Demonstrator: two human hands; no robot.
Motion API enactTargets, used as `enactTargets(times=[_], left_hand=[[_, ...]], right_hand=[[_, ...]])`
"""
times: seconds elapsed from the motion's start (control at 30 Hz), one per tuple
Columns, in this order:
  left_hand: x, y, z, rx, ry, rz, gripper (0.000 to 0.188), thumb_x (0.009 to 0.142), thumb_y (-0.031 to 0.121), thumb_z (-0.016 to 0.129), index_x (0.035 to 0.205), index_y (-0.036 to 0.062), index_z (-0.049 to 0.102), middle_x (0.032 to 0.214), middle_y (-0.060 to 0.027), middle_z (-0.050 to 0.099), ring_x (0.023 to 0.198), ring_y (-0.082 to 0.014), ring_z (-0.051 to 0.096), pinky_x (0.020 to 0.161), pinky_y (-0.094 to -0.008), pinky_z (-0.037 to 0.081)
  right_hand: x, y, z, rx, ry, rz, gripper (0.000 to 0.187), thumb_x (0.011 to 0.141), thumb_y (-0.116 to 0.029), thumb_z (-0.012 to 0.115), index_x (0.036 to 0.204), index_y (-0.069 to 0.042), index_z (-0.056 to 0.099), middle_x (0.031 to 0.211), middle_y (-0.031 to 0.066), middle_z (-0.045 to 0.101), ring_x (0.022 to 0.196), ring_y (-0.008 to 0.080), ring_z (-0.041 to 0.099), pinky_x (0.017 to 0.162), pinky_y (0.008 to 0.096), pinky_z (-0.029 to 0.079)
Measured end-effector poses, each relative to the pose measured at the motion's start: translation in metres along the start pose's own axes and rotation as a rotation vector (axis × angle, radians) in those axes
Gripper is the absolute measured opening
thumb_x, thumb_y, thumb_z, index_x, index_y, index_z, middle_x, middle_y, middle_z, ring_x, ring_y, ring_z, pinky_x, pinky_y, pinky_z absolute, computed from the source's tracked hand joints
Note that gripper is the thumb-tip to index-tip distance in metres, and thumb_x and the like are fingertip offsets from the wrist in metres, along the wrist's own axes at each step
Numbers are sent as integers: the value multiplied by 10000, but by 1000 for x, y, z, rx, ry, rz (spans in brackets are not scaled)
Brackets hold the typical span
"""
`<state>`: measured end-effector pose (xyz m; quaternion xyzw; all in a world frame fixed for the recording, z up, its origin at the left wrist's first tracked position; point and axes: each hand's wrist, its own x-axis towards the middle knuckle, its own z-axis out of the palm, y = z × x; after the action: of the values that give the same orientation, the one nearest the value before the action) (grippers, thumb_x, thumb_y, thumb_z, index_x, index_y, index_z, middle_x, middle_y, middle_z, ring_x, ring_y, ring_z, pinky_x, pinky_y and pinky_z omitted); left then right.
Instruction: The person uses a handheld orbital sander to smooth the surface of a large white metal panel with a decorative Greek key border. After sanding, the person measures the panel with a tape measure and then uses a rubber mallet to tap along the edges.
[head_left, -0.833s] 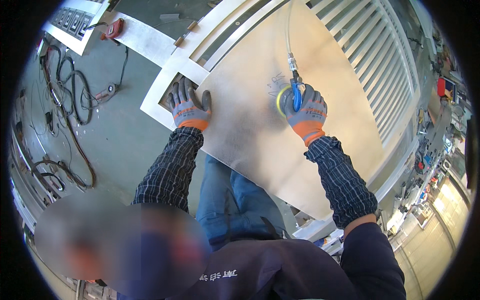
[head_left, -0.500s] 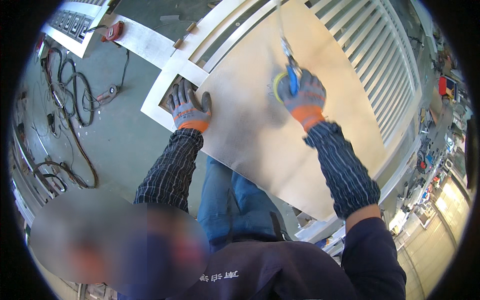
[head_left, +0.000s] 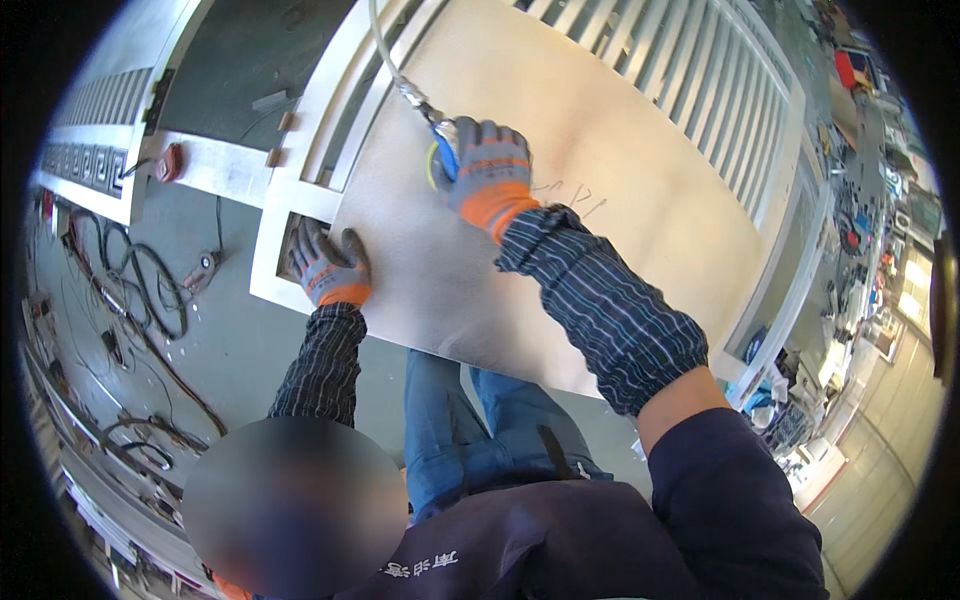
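Observation:
My gloved right hand [head_left: 492,172] is wrapped around an air sander with a blue lever [head_left: 446,156] and a yellow-edged round pad [head_left: 433,166]. The sander is on the far left part of a large pale panel [head_left: 600,230]; its underside is hidden. A light air hose [head_left: 380,45] runs from it to the upper edge of the view. My gloved left hand [head_left: 330,268] lies with fingers spread at the panel's left corner, over a small rectangular opening in the white metal frame [head_left: 270,250].
White slats [head_left: 690,80] fill the frame's far right side. A red tool [head_left: 170,162] sits on a white crossbar [head_left: 225,165] at the left. Dark cables [head_left: 140,280] and a grinder-like tool [head_left: 205,265] lie on the floor. A person's blurred head [head_left: 295,510] is at lower left.
My right hand has carried the sander leftward across the panel, uncovering dark scribbled marks. My left hand stays by the frame opening. The whole view has shifted somewhat.

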<state>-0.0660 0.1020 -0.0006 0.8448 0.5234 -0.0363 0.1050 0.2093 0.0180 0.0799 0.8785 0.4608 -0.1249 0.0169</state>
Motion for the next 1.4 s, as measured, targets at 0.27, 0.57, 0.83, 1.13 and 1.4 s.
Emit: enactTargets(times=[0.27,0.57,0.83,1.13,1.4], left_hand=[[1,8,0,19,-103,-74,851,1037,544,502,1650,5,261,1692,-244,285,1589,-397,221,1316,-520,155],[2,7,0,69,-120,-58,828,1034,532,515,1630,0,300,1671,-252,317,1574,-405,251,1308,-529,176],[3,4,-3,11,-50,13,799,1037,527,513,1612,1,336,1655,-244,346,1562,-410,272,1302,-545,184],[3,6,5,36,-37,12,788,1029,549,515,1581,-1,395,1656,-234,358,1555,-417,283,1296,-545,195],[4,5,0,5,-36,4,796,1031,532,526,1599,0,362,1641,-251,365,1551,-424,283,1293,-546,202]], right_hand=[[-158,199,7,86,152,289,621,894,-440,757,1324,-15,612,1200,244,674,1124,431,646,969,521,529],[-95,132,14,108,105,236,575,821,-453,773,1190,-31,645,1170,216,663,1098,398,651,935,511,543],[-99,162,14,36,167,253,585,836,-458,747,1230,-42,625,1158,216,668,1104,418,647,968,510,534],[-121,145,31,8,142,246,602,830,-460,763,1230,-36,613,1160,210,661,1082,410,651,949,513,539],[-110,176,19,-23,113,270,527,885,-456,710,1207,-48,625,1186,202,657,1127,407,630,987,508,523]])
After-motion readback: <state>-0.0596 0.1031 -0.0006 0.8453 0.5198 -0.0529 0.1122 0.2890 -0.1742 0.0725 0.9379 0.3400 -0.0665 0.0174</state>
